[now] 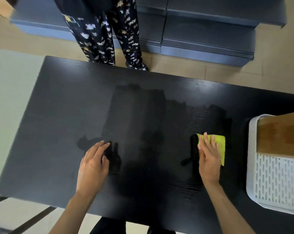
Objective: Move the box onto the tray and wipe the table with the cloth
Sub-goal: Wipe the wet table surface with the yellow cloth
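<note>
A brown cardboard box [279,134] stands on the far part of a white slotted tray [276,186] at the right edge of the black table [67,107]. My right hand [208,159] lies flat on a folded yellow-green cloth [219,144] with a dark edge, pressing it onto the table just left of the tray. My left hand [94,164] rests palm down on the bare tabletop to the left, fingers spread, holding nothing. A darker wet-looking patch covers the table's middle.
A person in dark patterned trousers [109,36] stands at the table's far edge. Blue-grey drawers [207,31] line the floor behind them. A pale surface [11,98] borders the table on the left. The tray's near half holds nothing.
</note>
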A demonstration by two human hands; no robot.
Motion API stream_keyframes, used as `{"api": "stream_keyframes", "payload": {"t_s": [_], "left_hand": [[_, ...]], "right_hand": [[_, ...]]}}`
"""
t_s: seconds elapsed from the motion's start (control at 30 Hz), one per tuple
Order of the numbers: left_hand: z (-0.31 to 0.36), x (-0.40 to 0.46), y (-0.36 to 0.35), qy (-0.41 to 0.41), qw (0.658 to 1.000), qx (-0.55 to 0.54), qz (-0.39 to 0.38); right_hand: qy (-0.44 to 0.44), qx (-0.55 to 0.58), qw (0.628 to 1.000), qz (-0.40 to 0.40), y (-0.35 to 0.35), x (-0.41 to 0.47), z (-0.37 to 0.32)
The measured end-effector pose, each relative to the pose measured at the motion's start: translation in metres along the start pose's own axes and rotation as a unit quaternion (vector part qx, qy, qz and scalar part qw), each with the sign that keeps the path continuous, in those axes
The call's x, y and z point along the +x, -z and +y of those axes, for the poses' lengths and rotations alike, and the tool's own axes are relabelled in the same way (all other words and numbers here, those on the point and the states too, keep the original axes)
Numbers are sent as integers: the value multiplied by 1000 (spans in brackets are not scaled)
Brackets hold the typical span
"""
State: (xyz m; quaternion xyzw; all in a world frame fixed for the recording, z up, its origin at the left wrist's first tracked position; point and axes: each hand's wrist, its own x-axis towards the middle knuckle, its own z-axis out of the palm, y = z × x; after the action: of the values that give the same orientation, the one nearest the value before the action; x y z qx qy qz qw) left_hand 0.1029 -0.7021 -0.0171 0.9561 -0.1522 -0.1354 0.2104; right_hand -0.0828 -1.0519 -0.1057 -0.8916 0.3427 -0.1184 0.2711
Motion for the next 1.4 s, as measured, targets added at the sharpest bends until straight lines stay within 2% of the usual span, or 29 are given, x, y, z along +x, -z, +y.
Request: {"api": "stream_keyframes", "payload": {"t_s": [0.23,0.43,0.63,0.73,0.87,1.13,1.4], "left_hand": [[-63,33,44,4,1000,12,16],[-100,50,65,17,1000,-3,20],[-122,59,74,21,999,-18,24],[-130,65,76,49,998,-34,29],[-130,72,75,81,995,-51,31],[-116,84,76,53,997,-42,26],[-79,92,54,26,999,-23,24]], "right_hand": [[61,-20,997,-54,-70,-11,-101],[117,-101,983,-103,-141,-30,-205],[103,-140,974,-142,-192,-42,-289],[115,-161,967,-160,-206,-42,-315],[120,-172,964,-161,-214,-35,-328],[110,-154,970,-150,-219,14,-332],[88,-171,971,-145,-174,37,-266]]}}
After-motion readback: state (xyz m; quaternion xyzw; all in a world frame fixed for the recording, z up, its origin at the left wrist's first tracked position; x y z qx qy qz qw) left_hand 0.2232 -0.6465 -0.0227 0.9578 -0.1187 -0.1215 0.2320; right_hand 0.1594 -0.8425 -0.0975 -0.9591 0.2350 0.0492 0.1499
